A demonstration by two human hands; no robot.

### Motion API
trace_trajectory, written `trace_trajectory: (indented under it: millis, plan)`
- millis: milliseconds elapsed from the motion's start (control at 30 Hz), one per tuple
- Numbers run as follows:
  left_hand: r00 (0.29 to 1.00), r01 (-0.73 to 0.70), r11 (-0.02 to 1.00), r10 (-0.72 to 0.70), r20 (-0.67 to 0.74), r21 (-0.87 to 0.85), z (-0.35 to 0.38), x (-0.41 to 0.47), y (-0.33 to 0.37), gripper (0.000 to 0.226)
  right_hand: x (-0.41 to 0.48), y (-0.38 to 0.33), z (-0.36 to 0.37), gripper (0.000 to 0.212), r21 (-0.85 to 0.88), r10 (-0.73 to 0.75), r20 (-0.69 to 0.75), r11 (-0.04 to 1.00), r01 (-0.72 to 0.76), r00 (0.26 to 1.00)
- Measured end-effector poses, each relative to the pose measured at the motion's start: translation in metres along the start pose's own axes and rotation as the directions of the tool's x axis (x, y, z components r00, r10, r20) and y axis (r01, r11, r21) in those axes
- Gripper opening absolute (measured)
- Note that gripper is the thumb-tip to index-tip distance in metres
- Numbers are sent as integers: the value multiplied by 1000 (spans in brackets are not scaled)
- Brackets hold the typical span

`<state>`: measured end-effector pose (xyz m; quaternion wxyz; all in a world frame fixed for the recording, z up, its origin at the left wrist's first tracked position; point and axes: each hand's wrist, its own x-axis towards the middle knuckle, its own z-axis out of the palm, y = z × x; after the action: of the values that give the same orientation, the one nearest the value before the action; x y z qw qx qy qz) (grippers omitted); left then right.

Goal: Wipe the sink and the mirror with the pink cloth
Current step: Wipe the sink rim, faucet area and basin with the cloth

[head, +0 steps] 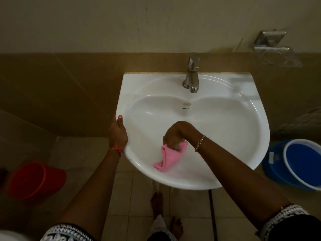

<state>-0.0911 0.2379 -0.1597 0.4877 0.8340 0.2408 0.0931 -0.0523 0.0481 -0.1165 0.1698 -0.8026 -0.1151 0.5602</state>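
A white wall-mounted sink [243, 129] fills the middle of the view, with a steel tap [191, 75] at its back. My right hand [175, 134] is inside the basin near the front rim, fingers curled round a folded pink cloth [169, 158] that lies against the basin wall. My left hand [118, 131] grips the sink's left rim, thumb on top of the edge. No mirror is in view.
A red bucket [34, 180] stands on the tiled floor at the left. A blue basin with a white rim [298, 164] sits on the floor at the right. A metal soap holder [269, 42] is fixed to the wall. My bare feet [156, 200] are under the sink.
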Motion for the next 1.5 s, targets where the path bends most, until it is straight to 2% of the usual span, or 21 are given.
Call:
trace_trajectory:
  millis: [67,167,267,333,467,533,567,667,733,800,833,900,933,967,1000,1033,1067,1100,1133,1300,1500]
  plan:
    - [1000,-8,1000,8,-9,3,0,0,-1,40,-1,22,-9,35,315,86,-243,949,-5,966]
    - [1000,1,1000,-1,-17,1,0,3,-4,41,-13,48,-32,36,587,174,-282,809,26,943]
    - [999,31,999,-30,-14,11,1,3,-3,41,-24,67,-41,35,889,245,-378,365,277,893]
    - [999,29,999,-29,-18,18,1,3,-2,42,-15,80,-27,27,924,406,-374,91,371,834]
    - [999,27,999,-26,-22,26,1,4,-5,42,21,61,12,19,875,552,-351,-95,475,756]
    - [999,27,999,-26,-19,30,1,4,-5,42,39,44,18,34,736,603,-395,-244,632,693]
    - [999,26,999,-26,-20,28,1,4,-5,42,43,34,17,40,685,608,-435,-257,682,665]
    - [999,22,1000,-22,-24,13,1,3,-4,41,51,5,3,39,621,547,-531,-267,737,646]
    - [1000,10,1000,-10,-24,10,1,3,-5,40,57,-10,-12,40,690,541,-518,-193,698,662]
    - [1000,14,1000,-14,-20,3,2,4,-5,41,64,-15,-25,34,801,574,-504,31,598,645]
    - [1000,19,1000,-19,-19,-1,2,4,-6,41,65,-16,-29,37,878,630,-424,111,465,651]
    - [1000,24,1000,-24,-17,-6,1,4,-5,41,69,-16,-30,42,912,718,-409,295,286,563]
    - [1000,22,1000,-22,-16,-8,1,3,-4,41,70,-21,-29,40,902,702,-431,329,278,567]
    - [1000,16,1000,-16,-14,-11,1,2,-5,40,74,-29,-28,39,873,711,-488,399,281,506]
    - [1000,13,1000,-14,-11,-15,1,2,-5,40,78,-35,-26,38,869,692,-493,411,275,526]
    - [1000,12,1000,-12,-7,-21,1,2,-5,40,73,-42,-24,39,877,686,-452,225,425,569]
    - [1000,12,1000,-12,-8,-24,1,2,-5,40,70,-48,-21,41,821,673,-372,-83,565,639]
    - [1000,8,1000,-9,-11,-24,1,3,-6,40,75,-55,-19,42,767,624,-406,-165,621,668]
    - [1000,6,1000,-6,-16,-22,1,3,-6,40,75,-60,-15,45,733,616,-440,-175,657,654]
    - [1000,18,999,-18,0,-38,2,2,-5,41,85,-65,9,78,711,503,-680,277,646,533]
    - [1000,-2,1000,2,-14,-14,2,6,-9,42,88,-34,24,73,533,269,-818,687,494,508]
